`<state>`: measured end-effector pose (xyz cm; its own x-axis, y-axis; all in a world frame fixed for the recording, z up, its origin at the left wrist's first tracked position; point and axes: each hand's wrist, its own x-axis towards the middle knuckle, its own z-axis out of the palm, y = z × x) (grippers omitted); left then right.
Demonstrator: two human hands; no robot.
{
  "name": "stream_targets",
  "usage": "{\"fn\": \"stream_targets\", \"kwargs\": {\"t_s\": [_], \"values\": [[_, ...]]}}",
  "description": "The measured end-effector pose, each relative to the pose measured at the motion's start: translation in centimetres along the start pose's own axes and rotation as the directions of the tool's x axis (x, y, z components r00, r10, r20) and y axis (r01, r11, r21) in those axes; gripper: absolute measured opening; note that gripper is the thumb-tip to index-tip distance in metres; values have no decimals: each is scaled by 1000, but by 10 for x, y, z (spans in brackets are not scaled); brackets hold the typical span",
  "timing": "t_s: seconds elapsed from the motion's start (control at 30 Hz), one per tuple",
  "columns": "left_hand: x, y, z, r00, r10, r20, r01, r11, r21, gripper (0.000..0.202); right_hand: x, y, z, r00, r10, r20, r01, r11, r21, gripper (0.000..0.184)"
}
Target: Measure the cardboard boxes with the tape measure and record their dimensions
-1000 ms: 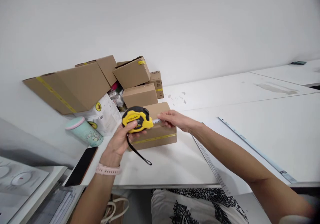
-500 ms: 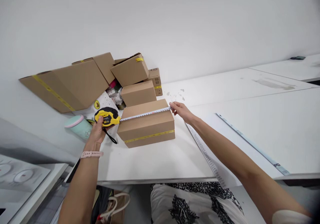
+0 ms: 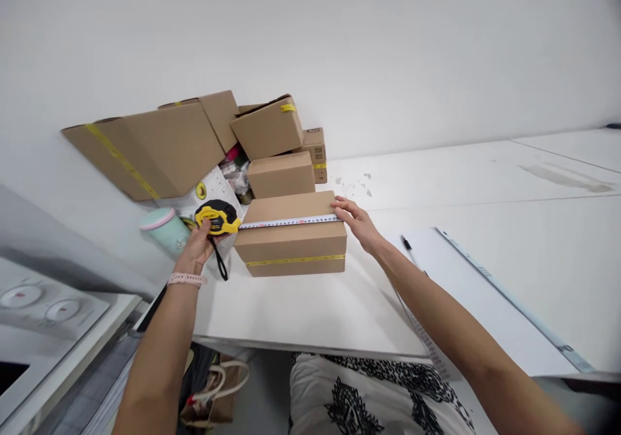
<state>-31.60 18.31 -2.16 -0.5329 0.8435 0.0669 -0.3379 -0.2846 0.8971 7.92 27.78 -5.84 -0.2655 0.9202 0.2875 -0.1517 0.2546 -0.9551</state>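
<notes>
My left hand (image 3: 196, 243) is wrapped round the yellow and black case of a tape measure (image 3: 217, 217), a black wrist strap dangling below. From its mouth the printed white blade (image 3: 286, 223) stretches across the top of a closed cardboard box (image 3: 295, 249) with yellow tape along its front. At the box's right end, my right hand (image 3: 358, 223) grips the blade's tip by the edge, its fingertips partly hiding the end. The case sits just off the box's left end.
Behind stand a smaller box (image 3: 281, 176), a tilted box (image 3: 269, 131) and a large flattened carton (image 3: 150, 147). A mint tumbler (image 3: 165, 229) is at left. On the right lie a white notepad (image 3: 466, 292) and a black pen (image 3: 406, 243). The white table's front edge is close to me.
The blade now lies flatter along the box top, nearer its front edge. My right hand has shifted slightly along the box's right end. The view has shifted, revealing the pen.
</notes>
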Motion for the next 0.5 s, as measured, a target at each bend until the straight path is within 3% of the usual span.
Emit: {"fn": "stream_targets", "kwargs": {"t_s": [0.3,0.5], "values": [[-12,-33,14,997,38,-61,-49,979,-196,21,-1,1,0,999,48,7,-48,999,18,43],[-21,-46,30,999,21,-28,-27,971,-239,45,0,4,-1,999,47,7,-47,999,-7,38]]}}
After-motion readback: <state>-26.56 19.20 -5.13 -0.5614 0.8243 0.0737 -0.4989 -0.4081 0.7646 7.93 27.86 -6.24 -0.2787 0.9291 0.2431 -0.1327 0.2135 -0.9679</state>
